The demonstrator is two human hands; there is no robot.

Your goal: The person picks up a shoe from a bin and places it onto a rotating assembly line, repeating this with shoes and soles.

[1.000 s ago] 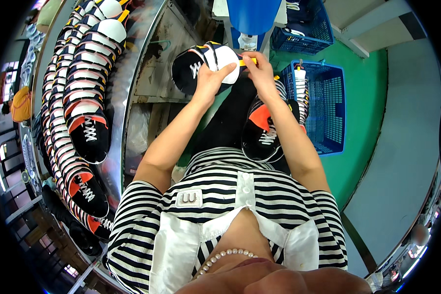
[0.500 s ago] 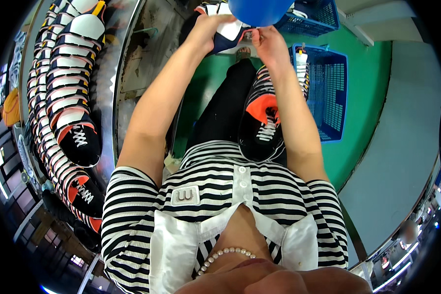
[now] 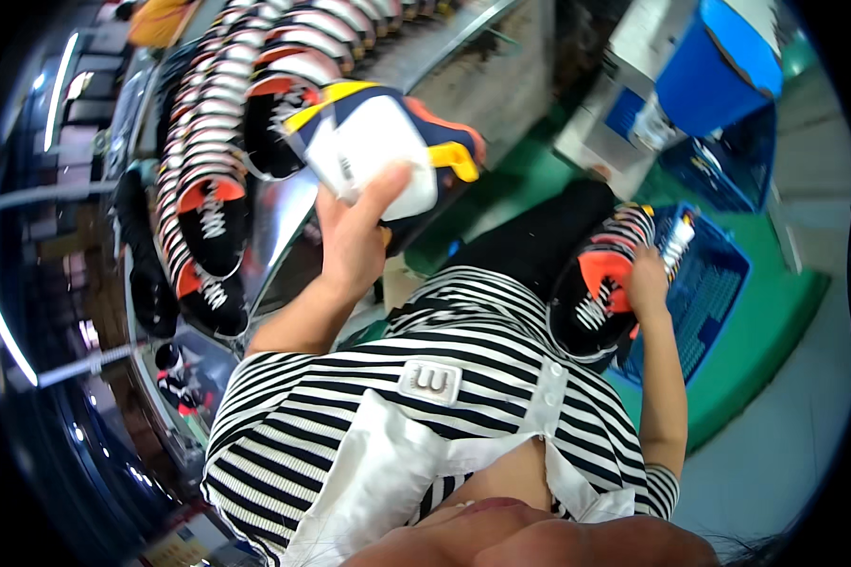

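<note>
Raised beside the metal table, my left hand (image 3: 355, 236) grips a shoe upper (image 3: 388, 156) with a white panel, navy sides, yellow strips and an orange edge. My thumb lies across its white panel. Across my lap rests a nested stack of shoe uppers (image 3: 584, 321), black at the toe with white laces and orange lining. My right hand (image 3: 646, 283) is at the orange opening of this stack, its fingers curled on the uppers and partly hidden.
Long nested rows of shoe uppers (image 3: 213, 222) lie on the metal table (image 3: 298, 203) at left. A blue bucket-like container (image 3: 714, 71) stands at the far right by a pale machine (image 3: 591, 142). Blue baskets (image 3: 704, 312) sit on the green floor (image 3: 756, 350).
My left hand has carried the shoe upper leftward from the blue container toward the table rows. My right hand has let go of it and come back to the lap stack. The view has turned left.
</note>
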